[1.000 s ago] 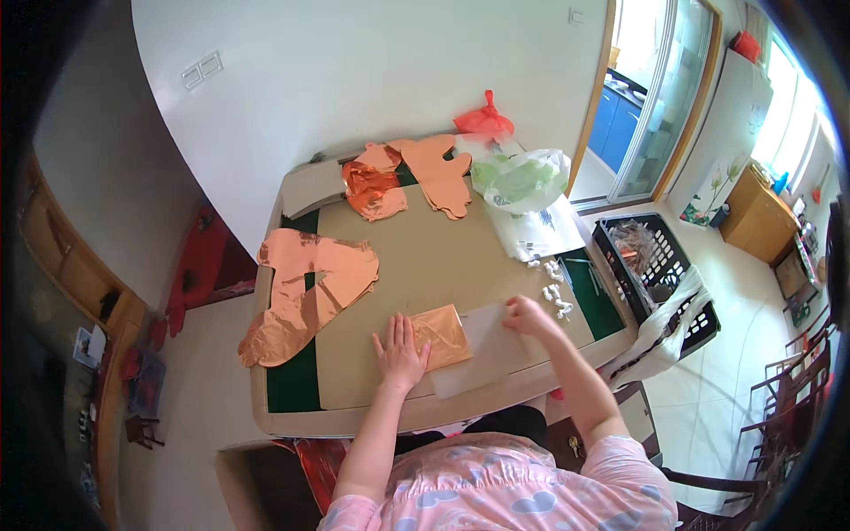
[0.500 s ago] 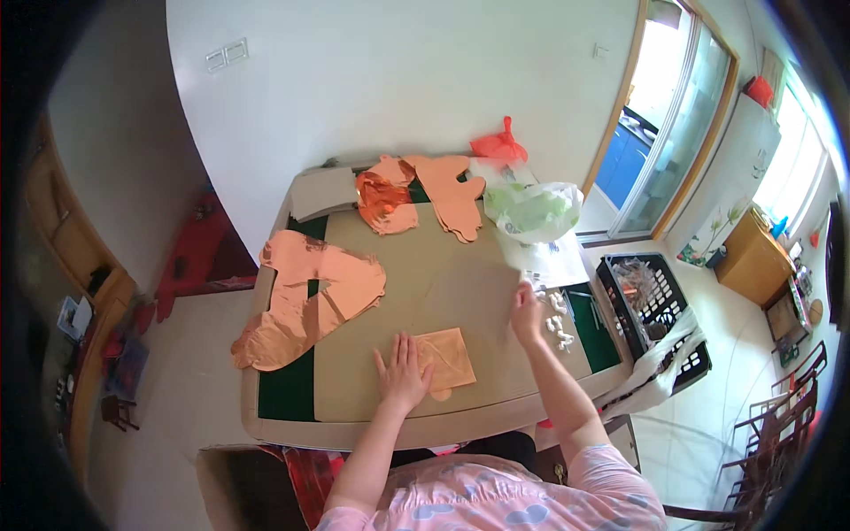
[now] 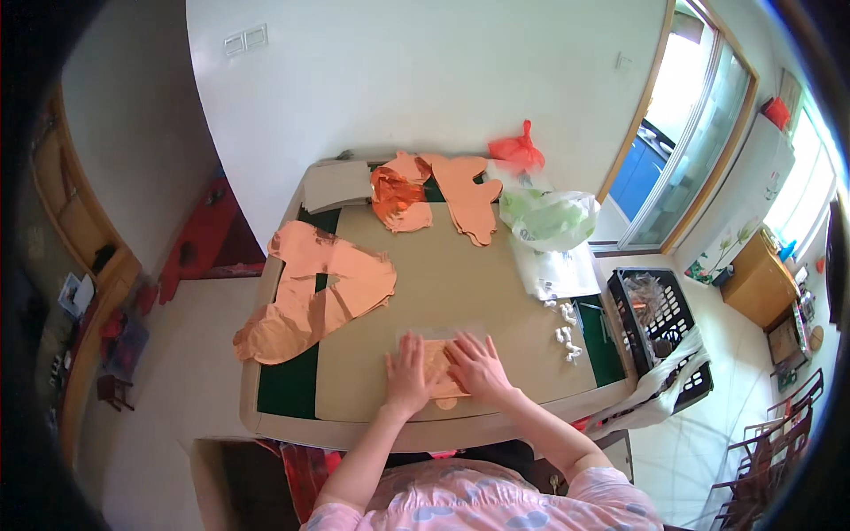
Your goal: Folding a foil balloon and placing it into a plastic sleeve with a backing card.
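Orange foil packet [image 3: 436, 356] partly covered by left hand [image 3: 409, 376] and right hand [image 3: 479, 368], both opened flat, near the table's [image 3: 354, 430] front edge, foil cutouts [image 3: 350, 296] laid along its left edge

One foil packet [image 3: 437, 356], perhaps three foil piles [image 3: 305, 305], one basket [image 3: 676, 311]

No lettering or numbers can be read; any print on the white plastic [image 3: 567, 274] seems too small.

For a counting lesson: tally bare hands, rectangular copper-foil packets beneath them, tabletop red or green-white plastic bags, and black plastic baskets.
Left hand and right hand: 2
Copper-foil packet: 1
Red bag: 1
Green-white bag: 1
Black basket: 1
Total: 6
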`<act>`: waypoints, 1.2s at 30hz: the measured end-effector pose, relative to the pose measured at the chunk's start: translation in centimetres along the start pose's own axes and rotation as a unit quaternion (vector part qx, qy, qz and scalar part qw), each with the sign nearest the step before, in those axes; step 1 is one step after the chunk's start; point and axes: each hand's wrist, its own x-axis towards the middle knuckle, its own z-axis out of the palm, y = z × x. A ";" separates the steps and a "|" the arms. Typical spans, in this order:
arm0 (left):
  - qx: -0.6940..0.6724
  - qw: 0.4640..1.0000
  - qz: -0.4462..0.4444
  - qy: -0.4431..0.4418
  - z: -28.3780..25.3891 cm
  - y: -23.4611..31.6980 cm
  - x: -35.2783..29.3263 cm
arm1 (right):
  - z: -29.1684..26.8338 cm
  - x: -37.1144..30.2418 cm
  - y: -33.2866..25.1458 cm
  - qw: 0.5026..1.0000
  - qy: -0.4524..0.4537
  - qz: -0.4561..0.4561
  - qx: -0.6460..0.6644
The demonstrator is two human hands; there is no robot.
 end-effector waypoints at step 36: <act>0.136 0.985 0.055 -0.086 0.9 0.3 2.5 | 0.1 1.7 3.3 0.997 -0.076 -0.017 -0.012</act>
